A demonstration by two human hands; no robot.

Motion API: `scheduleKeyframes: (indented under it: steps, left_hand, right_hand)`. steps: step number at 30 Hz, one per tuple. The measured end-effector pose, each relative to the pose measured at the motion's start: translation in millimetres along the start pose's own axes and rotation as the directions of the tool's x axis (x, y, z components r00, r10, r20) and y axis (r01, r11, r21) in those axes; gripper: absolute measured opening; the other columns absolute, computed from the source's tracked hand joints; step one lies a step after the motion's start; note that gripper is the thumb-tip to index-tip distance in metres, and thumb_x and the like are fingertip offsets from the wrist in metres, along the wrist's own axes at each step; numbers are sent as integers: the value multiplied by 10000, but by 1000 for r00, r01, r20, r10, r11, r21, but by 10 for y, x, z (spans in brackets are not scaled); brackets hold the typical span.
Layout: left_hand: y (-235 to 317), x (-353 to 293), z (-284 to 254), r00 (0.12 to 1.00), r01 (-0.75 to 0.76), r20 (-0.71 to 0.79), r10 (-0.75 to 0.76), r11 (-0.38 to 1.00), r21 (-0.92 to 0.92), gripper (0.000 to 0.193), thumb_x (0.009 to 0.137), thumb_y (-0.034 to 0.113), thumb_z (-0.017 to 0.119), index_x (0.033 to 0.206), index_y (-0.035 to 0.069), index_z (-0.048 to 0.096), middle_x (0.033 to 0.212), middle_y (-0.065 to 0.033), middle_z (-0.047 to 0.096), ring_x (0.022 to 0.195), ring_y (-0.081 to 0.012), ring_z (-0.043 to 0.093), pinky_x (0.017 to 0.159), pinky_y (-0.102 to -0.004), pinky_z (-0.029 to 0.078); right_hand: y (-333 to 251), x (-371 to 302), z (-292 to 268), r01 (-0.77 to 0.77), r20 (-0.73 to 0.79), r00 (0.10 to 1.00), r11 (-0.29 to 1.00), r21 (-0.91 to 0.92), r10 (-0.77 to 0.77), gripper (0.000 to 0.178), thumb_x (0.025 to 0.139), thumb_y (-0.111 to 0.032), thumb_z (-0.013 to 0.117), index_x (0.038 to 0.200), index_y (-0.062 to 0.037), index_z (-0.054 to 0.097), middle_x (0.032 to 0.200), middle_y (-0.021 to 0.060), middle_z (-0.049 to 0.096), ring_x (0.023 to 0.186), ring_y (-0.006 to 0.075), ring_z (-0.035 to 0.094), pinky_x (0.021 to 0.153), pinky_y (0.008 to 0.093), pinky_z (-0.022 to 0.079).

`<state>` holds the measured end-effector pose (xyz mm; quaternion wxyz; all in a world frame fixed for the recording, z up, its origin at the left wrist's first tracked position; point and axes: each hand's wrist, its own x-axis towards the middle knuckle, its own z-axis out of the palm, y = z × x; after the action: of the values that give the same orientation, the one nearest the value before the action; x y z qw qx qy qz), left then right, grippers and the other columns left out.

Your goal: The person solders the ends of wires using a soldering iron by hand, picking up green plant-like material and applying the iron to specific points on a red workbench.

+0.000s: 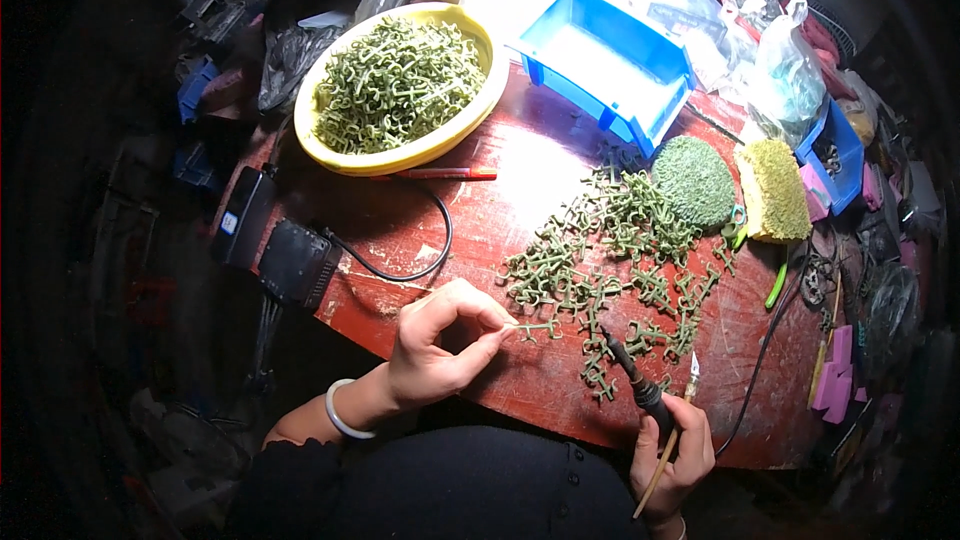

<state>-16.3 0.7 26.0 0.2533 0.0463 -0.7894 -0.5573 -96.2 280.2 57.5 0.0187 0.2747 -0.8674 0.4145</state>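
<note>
Head view: the left hand's (450, 338) grip narrowly pinches 1 green piece (540, 329) above the bench (470, 245); the right hand's (678, 452) grip holds 2 tools, a black corded pen-like tool (637, 380) and a slim stick-handled tool (654, 475). Steadiness seems key, with both tips kept clear of the pinching fingers.
</note>
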Motion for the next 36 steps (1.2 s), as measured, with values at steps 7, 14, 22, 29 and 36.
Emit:
scheduleKeyframes:
  steps: [7,14,22,29,36]
  left_hand:
    - [173,338,-230,973,-125,-190,131,991,44,177,860,-125,712,945,9,633,948,-98,704,793,-105,649,703,-233,522]
    - [186,964,-639,759,-93,-609,233,963,252,142,901,-32,742,977,47,652,911,-7,702,730,-38,619,646,-183,494]
    - [119,1284,-657,800,52,-561,213,907,418,133,856,21,782,908,52,663,776,23,657,648,-53,528,610,-225,450]
    - [87,1385,-568,802,34,-512,308,832,553,144,834,4,771,901,43,650,794,-27,682,636,-112,554,600,-261,457]
    - [2,1388,-570,799,1,-483,358,802,597,158,811,-4,771,894,34,643,797,-45,684,625,-141,560,595,-284,464]
  right_hand:
    - [61,-9,18,46,-38,998,999,-18,-46,267,877,-108,741,1100,14,660,894,195,681,760,353,693,684,404,554]
    - [-26,-7,-23,58,-96,994,997,45,-54,225,905,-94,736,1110,-4,706,961,164,726,850,286,716,800,364,577]
    - [11,7,-30,102,-122,988,994,39,-96,211,906,-85,734,1104,-18,710,971,155,730,856,277,721,803,367,583]
    - [14,-1,-63,69,-102,993,996,53,-64,221,905,-73,735,1119,-23,707,1001,154,725,862,281,720,807,372,583]
    - [11,-20,-90,55,-83,995,998,33,-52,216,913,-63,730,1121,-14,699,1006,151,720,873,275,715,816,377,577]
